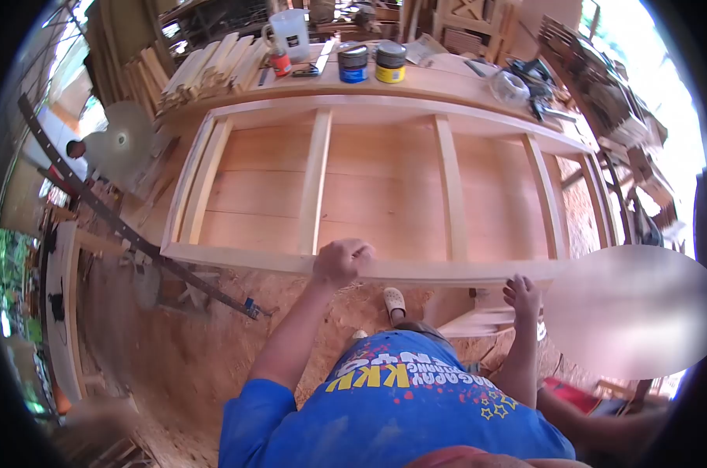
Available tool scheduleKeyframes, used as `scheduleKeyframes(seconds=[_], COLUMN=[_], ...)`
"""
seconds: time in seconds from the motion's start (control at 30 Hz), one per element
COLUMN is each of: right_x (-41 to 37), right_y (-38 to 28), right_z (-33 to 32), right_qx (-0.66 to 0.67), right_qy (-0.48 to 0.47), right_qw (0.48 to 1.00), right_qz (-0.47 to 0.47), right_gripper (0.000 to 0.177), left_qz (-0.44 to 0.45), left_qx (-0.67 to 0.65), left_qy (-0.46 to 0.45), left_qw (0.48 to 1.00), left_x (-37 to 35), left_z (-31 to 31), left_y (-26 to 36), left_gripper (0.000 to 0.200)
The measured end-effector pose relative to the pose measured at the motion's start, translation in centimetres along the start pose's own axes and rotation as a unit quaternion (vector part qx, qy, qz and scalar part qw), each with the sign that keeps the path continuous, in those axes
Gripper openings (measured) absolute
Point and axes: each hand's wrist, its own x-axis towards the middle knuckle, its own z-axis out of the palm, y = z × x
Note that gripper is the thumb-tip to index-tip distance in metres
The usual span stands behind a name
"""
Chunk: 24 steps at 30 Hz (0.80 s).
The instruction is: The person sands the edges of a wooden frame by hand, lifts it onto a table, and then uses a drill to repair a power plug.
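A long pale wooden frame (412, 271) with several cross slats (315, 179) lies flat in front of me, over wide boards (385, 187). My left hand (343, 261) is at its near rail, left of the middle, with the fingers curled closed. I cannot tell what is inside those fingers. Farther right, my right hand (523, 295) is beside the same rail, its fingers bent and a little apart, with nothing seen in them.
Behind the frame, a workbench (478, 86) carries two cans (390, 62), a clear pitcher (290, 35), wood strips (213, 66) and tools. A metal bar clamp (135, 234) slants at left. Another person's arm (595, 425) reaches in at lower right. Sawdust covers the floor (197, 343).
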Motion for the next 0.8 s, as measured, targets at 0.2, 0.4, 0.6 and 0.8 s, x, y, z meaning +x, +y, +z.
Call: scheduleKeyframes(seconds=[0.2, 0.4, 0.6, 0.8], right_x=[-5.9, -4.5, 1.0, 4.8], right_y=[-5.5, -5.5, -4.9, -3.7], right_z=[3.0, 4.8, 3.5, 4.7], right_qx=[-0.341, -0.331, -0.345, -0.429], right_qy=[0.036, 0.016, 0.020, 0.010], right_qw=[0.890, 0.877, 0.864, 0.813], right_qz=[-0.301, -0.347, -0.365, -0.394], right_gripper=[0.027, 0.023, 0.019, 0.016], left_qz=[-0.018, -0.065, -0.137, -0.187], left_qx=[0.093, 0.114, 0.148, 0.162], left_qy=[0.071, 0.054, 0.071, 0.077], left_qw=[0.993, 0.990, 0.977, 0.966], left_x=[0.2, 0.5, 1.6, 2.2], left_z=[1.9, 1.9, 2.9, 3.0], left_y=[-0.2, 0.5, 1.1, 2.6], left_gripper=[0.020, 0.018, 0.017, 0.016])
